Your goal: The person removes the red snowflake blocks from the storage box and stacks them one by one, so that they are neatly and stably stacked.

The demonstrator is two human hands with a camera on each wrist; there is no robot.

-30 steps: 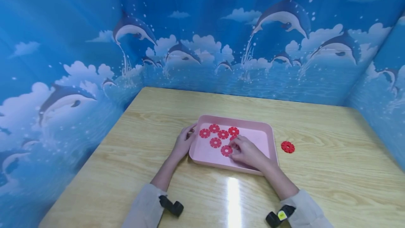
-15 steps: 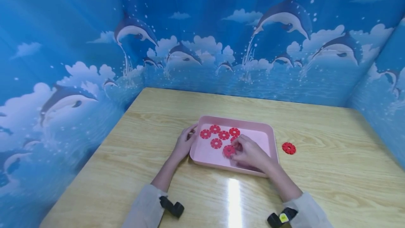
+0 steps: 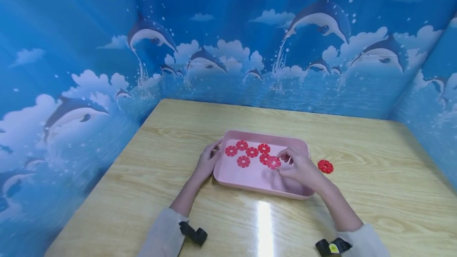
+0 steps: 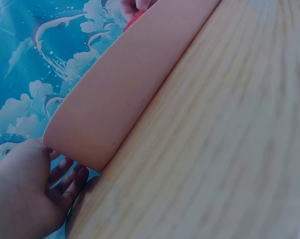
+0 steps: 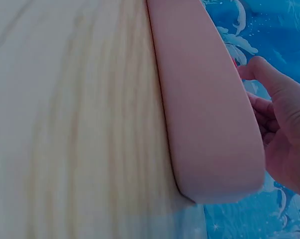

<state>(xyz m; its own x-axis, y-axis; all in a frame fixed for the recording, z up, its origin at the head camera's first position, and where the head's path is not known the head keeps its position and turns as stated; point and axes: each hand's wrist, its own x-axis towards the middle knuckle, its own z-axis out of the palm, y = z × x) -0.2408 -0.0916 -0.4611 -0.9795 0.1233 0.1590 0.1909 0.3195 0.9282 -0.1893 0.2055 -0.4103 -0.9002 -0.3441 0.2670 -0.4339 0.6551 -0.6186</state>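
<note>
A shallow pink tray point(image 3: 246, 186) on the table holds several red notched discs point(image 3: 243, 162), each with slots around its edge. My left hand point(image 3: 207, 163) grips the tray's left end; in the left wrist view its thumb side meets the rim and the other fingers point(image 4: 63, 172) curl by the outer wall. Over the tray's right half, my right hand point(image 3: 301, 167) pinches one red notched disc point(image 3: 273, 163) between thumb and finger, above a shadow on the tray floor. The tray wall point(image 5: 205, 114) hides most of that disc in the right wrist view.
Another red disc point(image 3: 325, 166) lies on the wooden table point(image 3: 171, 130) just right of the tray. A blue dolphin-print curtain point(image 3: 228, 50) closes off the back and both sides. Black wrist cameras point(image 3: 194, 234) are strapped at both sleeves.
My right hand has picked up the disc from the tray's front middle and moved it rightward and a little back. My left hand stays at the tray's left end.
</note>
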